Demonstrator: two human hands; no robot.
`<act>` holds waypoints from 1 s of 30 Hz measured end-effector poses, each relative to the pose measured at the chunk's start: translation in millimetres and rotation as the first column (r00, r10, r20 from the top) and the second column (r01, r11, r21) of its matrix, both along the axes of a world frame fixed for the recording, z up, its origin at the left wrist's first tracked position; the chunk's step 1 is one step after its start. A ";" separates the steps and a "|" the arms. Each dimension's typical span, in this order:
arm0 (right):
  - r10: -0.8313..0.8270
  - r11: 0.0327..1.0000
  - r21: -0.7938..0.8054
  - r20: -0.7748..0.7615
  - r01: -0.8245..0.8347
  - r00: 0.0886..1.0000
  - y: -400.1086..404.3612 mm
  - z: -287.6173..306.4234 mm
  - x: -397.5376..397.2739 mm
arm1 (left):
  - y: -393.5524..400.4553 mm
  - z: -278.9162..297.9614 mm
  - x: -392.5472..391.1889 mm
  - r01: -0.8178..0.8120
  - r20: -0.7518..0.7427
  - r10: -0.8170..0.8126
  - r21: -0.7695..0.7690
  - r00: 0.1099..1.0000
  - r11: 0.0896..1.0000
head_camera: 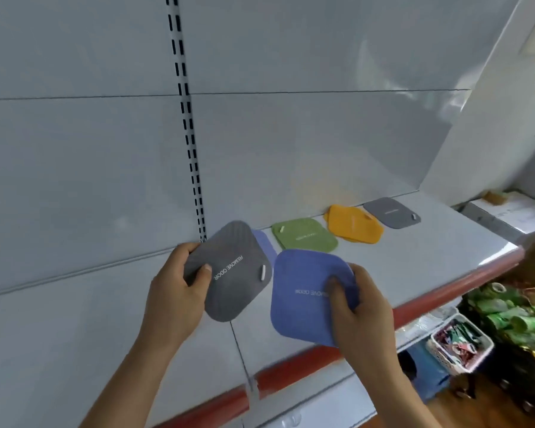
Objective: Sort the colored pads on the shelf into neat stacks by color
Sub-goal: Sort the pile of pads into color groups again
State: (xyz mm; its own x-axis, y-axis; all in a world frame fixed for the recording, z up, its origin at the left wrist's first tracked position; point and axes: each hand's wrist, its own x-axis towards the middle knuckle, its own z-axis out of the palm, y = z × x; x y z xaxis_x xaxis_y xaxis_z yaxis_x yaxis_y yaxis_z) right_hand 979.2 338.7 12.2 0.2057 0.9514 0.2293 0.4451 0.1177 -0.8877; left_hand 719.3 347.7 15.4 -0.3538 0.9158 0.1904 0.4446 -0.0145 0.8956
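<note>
My left hand (175, 291) grips a dark grey pad (232, 273) by its left edge, thumb on top, held above the shelf (414, 257). My right hand (359, 307) pinches a blue pad (306, 291) at its right side, also lifted. Another blue pad (264, 244) lies on the shelf, partly hidden behind the grey one. Further back along the shelf lie a green pad (305, 235), an orange stack (352, 223) and a light grey pad (391, 212).
The shelf has a red front strip (430, 304) and a white back panel with a slotted upright (192, 149). Below right stand a white basket (459, 344) of small goods and green packaged items (513, 313). A white box (513, 211) sits beyond the shelf's right end.
</note>
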 end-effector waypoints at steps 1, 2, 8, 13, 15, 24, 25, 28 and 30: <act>0.054 0.999 -0.009 0.004 -0.054 0.999 15.7 1.9 3.6 | 4.0 0.3 2.2 -0.062 0.006 0.062 -0.005 0.998 0.998; 0.100 0.995 -0.019 0.018 -0.100 0.995 30.9 3.3 7.3 | 5.7 0.3 5.0 -0.121 0.018 0.121 -0.005 0.992 0.993; 0.324 0.946 -0.018 0.066 -0.324 0.944 107.2 5.9 3.3 | -11.1 0.5 12.8 -0.376 0.038 0.376 0.010 0.926 0.926; 0.485 0.872 -0.129 0.101 -0.472 0.869 156.0 -5.0 -44.4 | -42.1 -0.4 -0.1 -0.554 0.032 0.554 -0.020 0.832 0.832; 0.512 0.854 -0.161 0.101 -0.494 0.853 169.2 -11.5 -64.1 | -50.3 -0.3 -4.8 -0.589 0.016 0.590 -0.022 0.807 0.807; 0.441 0.875 -0.109 0.583 -0.472 0.682 197.8 -53.2 -87.0 | -42.6 -4.8 -5.3 -0.564 0.037 0.565 -0.034 0.824 0.825; 0.421 0.877 -0.091 0.617 -0.471 0.664 198.5 -57.7 -86.2 | -38.9 -4.1 -3.7 -0.551 0.037 0.552 -0.036 0.833 0.834; 0.331 0.893 -0.030 0.720 -0.449 0.610 198.7 -64.5 -85.7 | -27.5 -2.3 -1.4 -0.520 0.041 0.520 -0.029 0.853 0.854; 0.291 0.901 -0.014 0.761 -0.434 0.579 196.8 -61.5 -85.3 | -20.9 -2.9 0.1 -0.500 0.049 0.501 -0.026 0.864 0.866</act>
State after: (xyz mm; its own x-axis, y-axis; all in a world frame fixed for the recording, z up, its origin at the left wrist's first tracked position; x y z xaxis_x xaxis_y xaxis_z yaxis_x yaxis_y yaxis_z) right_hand 894.0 535.5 -49.3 -0.4516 0.8433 0.2915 0.8195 0.5212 -0.2381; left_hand 719.4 326.7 12.5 -0.7743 0.6150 0.1491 0.3420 0.2084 0.9163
